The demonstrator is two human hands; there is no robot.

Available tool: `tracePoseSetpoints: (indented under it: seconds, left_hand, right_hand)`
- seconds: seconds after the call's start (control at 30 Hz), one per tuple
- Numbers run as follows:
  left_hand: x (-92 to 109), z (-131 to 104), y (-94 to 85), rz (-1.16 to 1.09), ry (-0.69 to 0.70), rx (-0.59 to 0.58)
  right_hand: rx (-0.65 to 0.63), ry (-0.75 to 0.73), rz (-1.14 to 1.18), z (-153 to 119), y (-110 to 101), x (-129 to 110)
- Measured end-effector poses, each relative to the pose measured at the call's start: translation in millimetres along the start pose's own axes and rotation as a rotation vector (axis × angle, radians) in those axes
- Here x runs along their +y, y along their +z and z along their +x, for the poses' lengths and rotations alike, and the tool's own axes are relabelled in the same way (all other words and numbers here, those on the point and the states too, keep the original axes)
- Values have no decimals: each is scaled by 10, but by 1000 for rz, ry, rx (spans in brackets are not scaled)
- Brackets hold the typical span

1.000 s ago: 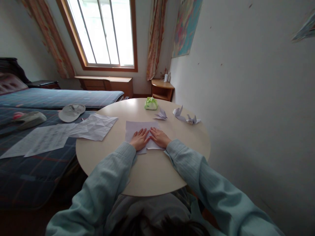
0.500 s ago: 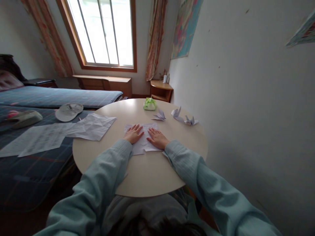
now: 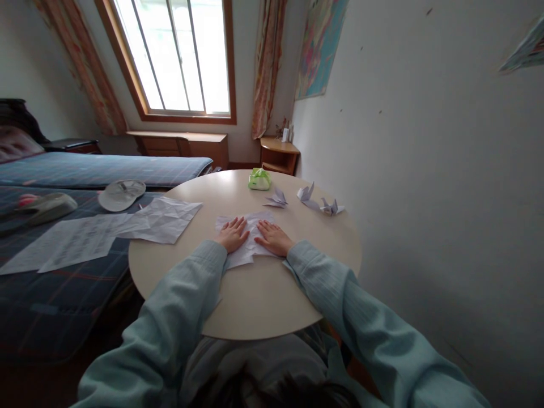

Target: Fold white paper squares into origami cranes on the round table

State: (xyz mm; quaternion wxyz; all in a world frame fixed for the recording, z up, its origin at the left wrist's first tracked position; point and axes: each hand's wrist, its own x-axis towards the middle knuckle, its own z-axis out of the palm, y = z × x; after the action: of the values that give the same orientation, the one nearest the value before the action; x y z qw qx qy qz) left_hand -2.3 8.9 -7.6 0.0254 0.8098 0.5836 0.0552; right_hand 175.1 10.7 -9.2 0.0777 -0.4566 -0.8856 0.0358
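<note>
A creased white paper (image 3: 251, 246) lies on the round cream table (image 3: 263, 306), partly hidden under both palms. My left hand (image 3: 233, 233) rests flat on its left part, fingers spread and pointing away from me. On the right part lies my right hand (image 3: 274, 238), palm down with its fingers stretched toward the upper left. The two hands are a small gap apart, and neither grips anything. Beyond them sit a folded paper piece (image 3: 277, 198) and two more folded pieces, one like a bird (image 3: 307, 195) and one farther right (image 3: 332, 207).
A green tissue pack (image 3: 259, 179) stands near the table's far edge. Creased paper (image 3: 170, 218) overlaps the left edge, beside printed sheets (image 3: 80, 238) on the bed (image 3: 51, 306). A cap (image 3: 121, 195) lies on the bed. The wall (image 3: 425, 198) rises at the right.
The near edge of the paper between my hands has shifted slightly. Both hands stay flat on it, almost in the same place. The view has moved a little.
</note>
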Motion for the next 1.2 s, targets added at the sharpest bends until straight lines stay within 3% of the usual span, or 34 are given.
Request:
tracePoseSetpoints:
  seconds: [0.2, 0.37, 0.73, 0.93, 1.03, 1.2]
  left_hand:
    - [226, -154, -12, -23, 139, -40]
    - [233, -152, -29, -50, 164, -60]
    - [-350, 31, 7, 0, -166, 19]
    - [-462, -17, -6, 19, -539, 169]
    - [-436, -39, -17, 3, -521, 190]
    - [-364, -28, -83, -139, -376, 208]
  right_hand:
    - [10, 4, 17, 3, 2, 11]
    - [6, -2, 12, -1, 5, 12]
    - [7, 9, -2, -11, -2, 10]
    - [17, 20, 12, -9, 1, 14]
    - [42, 64, 18, -9, 9, 14]
    - [95, 119, 24, -26, 1, 5]
